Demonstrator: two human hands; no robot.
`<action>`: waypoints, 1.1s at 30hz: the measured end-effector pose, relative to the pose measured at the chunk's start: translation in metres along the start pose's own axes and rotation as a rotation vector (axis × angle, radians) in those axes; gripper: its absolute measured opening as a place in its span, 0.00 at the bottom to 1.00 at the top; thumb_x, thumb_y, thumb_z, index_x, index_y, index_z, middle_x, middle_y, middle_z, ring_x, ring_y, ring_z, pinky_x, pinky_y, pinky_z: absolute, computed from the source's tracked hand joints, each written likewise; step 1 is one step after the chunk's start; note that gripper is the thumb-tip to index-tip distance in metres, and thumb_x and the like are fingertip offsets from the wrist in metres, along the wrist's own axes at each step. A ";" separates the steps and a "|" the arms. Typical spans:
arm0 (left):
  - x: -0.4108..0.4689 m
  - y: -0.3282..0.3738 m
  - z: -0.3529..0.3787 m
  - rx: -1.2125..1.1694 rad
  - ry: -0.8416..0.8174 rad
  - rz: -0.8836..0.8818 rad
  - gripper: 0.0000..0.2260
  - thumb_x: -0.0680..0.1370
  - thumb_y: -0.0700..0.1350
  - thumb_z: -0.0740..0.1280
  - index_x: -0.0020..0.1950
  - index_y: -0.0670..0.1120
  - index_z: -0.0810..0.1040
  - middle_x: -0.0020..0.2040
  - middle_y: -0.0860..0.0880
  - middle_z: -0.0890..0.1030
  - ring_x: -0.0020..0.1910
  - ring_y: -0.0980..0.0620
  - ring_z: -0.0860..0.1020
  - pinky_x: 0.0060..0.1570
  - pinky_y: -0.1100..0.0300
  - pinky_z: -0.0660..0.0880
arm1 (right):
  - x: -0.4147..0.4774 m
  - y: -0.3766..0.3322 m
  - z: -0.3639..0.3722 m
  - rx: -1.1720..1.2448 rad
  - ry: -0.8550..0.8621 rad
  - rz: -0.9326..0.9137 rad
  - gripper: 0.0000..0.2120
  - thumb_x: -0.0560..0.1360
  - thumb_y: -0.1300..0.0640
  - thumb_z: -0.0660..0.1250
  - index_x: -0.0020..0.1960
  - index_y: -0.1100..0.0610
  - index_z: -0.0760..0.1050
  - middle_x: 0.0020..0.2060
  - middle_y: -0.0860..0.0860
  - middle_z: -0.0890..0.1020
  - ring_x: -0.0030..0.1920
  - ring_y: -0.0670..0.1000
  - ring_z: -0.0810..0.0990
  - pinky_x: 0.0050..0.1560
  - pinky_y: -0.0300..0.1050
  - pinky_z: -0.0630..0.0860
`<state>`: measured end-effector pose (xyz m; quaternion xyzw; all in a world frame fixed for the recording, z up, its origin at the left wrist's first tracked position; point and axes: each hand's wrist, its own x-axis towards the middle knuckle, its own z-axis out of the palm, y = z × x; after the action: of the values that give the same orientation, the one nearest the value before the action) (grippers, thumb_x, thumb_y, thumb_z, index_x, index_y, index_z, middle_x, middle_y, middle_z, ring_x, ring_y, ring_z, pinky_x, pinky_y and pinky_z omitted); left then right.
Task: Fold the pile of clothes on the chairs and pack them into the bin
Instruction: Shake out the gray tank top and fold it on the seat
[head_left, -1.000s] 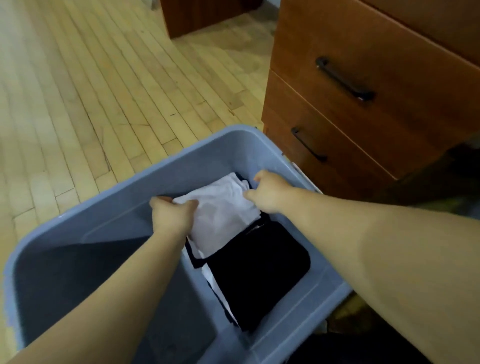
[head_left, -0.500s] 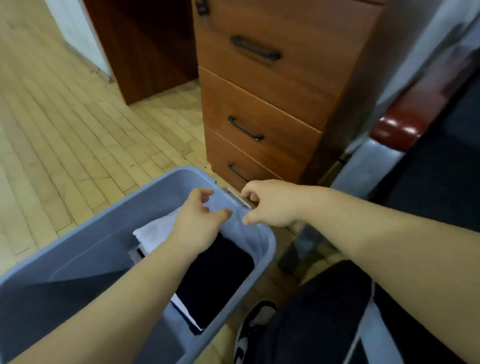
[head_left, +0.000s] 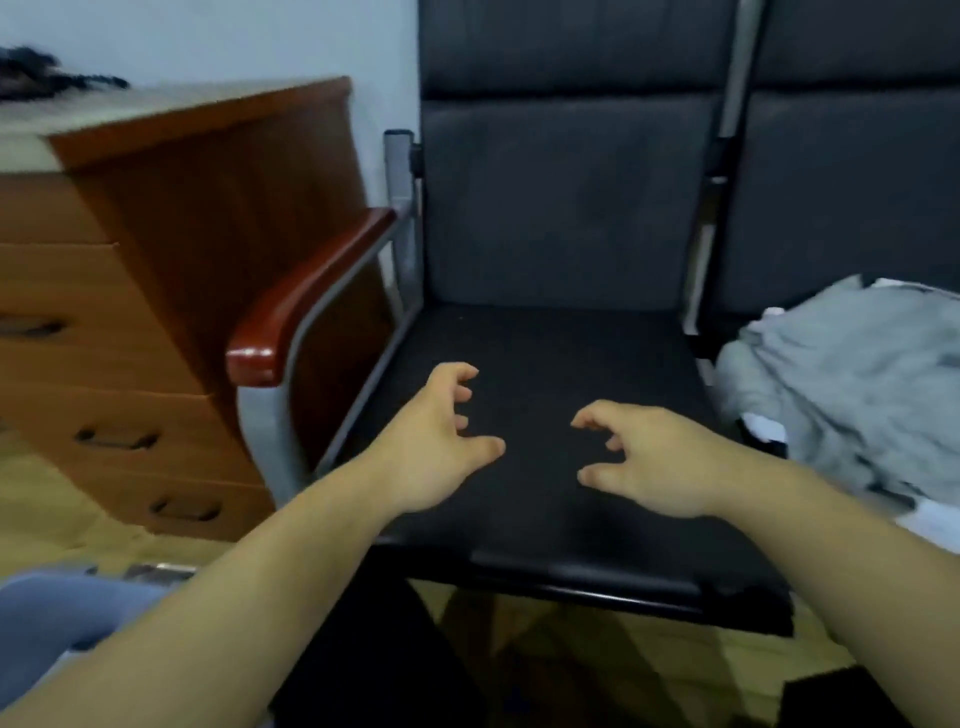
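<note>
A pale, plain wall (head_left: 208, 41) runs behind the furniture, and a yellowish wood floor (head_left: 62, 530) shows low at the left. Against the wall stands a reddish-brown drawer cabinet (head_left: 130, 312) with dark handles (head_left: 117, 439) — blurred in this view — and just beside it a dark grey padded chair (head_left: 545, 208) with a grey metal frame (head_left: 402, 208) and a glossy red-brown armrest (head_left: 311, 291). A second chair (head_left: 852, 182) of the same kind adjoins it on the right.
</note>
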<state>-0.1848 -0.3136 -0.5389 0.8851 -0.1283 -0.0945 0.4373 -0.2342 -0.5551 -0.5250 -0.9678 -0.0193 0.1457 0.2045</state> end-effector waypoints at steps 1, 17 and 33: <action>0.012 0.016 0.018 0.014 -0.049 0.016 0.36 0.76 0.51 0.75 0.78 0.58 0.59 0.69 0.58 0.69 0.64 0.57 0.74 0.52 0.61 0.77 | -0.009 0.024 -0.008 0.012 0.041 0.051 0.29 0.76 0.40 0.71 0.74 0.41 0.66 0.70 0.44 0.73 0.65 0.48 0.75 0.65 0.47 0.75; 0.129 0.181 0.266 0.078 -0.407 0.242 0.22 0.76 0.50 0.75 0.68 0.58 0.72 0.61 0.56 0.74 0.57 0.55 0.78 0.55 0.59 0.78 | -0.091 0.249 -0.111 0.173 0.186 0.627 0.26 0.78 0.51 0.71 0.73 0.57 0.70 0.69 0.56 0.74 0.67 0.57 0.75 0.64 0.47 0.73; 0.136 0.146 0.306 0.380 -0.438 0.214 0.05 0.78 0.46 0.69 0.42 0.50 0.78 0.42 0.52 0.81 0.42 0.54 0.79 0.44 0.57 0.79 | -0.042 0.252 -0.073 0.071 -0.142 0.437 0.23 0.74 0.46 0.75 0.63 0.58 0.77 0.57 0.53 0.80 0.53 0.53 0.79 0.50 0.44 0.77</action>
<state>-0.1626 -0.6698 -0.6132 0.8909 -0.3275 -0.2107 0.2337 -0.2589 -0.8187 -0.5508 -0.9285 0.1814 0.2548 0.2001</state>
